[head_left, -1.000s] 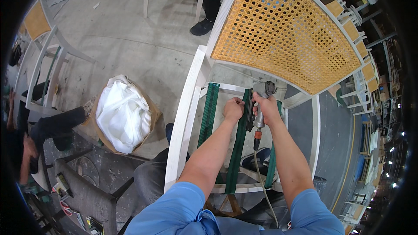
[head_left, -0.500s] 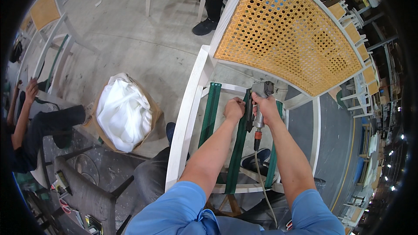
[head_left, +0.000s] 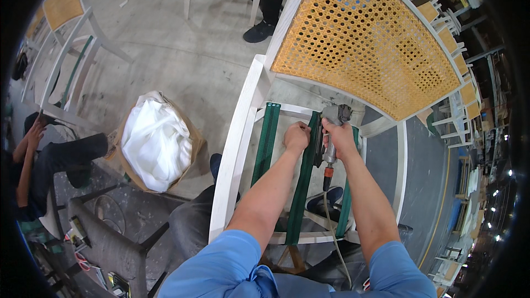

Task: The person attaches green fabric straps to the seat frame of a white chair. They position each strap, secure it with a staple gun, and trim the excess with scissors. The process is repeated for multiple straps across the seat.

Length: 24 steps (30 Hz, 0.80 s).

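Note:
My right hand is wrapped round a grey pneumatic staple gun with an orange-red hose fitting; a pale air hose runs down from it. The gun stands over the seat opening of a white wooden chair frame, by the far end of the middle green webbing strap. Just left of that strap, my left hand has its fingers curled together; whatever they pinch is hidden. Another green strap runs along the left, and a third lies partly behind my right forearm.
The woven cane backrest rises beyond the seat. A brown bag of white material stands to the left, near a grey stool. Co-workers sit at far left and at the top, by other white chairs. More chairs line the right.
The staple gun and my right hand have shifted slightly right. My left hand stays almost in place. The co-worker at left has brought both hands together, away from the chair there.

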Motion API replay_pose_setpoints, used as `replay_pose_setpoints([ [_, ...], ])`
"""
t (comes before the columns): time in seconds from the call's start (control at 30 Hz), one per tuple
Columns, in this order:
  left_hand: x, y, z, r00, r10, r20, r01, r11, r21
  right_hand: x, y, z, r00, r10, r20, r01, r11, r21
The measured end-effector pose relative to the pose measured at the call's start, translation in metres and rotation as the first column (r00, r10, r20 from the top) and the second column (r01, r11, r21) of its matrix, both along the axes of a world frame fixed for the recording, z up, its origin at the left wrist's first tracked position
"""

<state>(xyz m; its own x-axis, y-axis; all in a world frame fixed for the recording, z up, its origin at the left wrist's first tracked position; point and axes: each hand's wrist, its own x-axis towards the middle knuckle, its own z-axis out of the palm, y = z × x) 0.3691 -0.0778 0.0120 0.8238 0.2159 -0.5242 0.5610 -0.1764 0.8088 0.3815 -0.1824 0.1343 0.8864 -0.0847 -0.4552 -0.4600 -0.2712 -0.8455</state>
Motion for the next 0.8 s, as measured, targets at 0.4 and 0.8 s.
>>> replay_pose_setpoints([
  [0.4, -0.001, -0.003, -0.003, 0.998, -0.010, 0.069, 0.007, 0.999, 0.043, 0.001, -0.014, 0.014, 1.000, -0.013, -0.020, 0.014, 0.999, 0.048],
  [0.8, -0.091, -0.019, 0.019, 0.997, -0.055, -0.058, -0.017, 0.558, -0.829, -0.243, -0.206, 0.192, 0.905, -0.374, 0.204, 0.374, 0.926, 0.040],
])
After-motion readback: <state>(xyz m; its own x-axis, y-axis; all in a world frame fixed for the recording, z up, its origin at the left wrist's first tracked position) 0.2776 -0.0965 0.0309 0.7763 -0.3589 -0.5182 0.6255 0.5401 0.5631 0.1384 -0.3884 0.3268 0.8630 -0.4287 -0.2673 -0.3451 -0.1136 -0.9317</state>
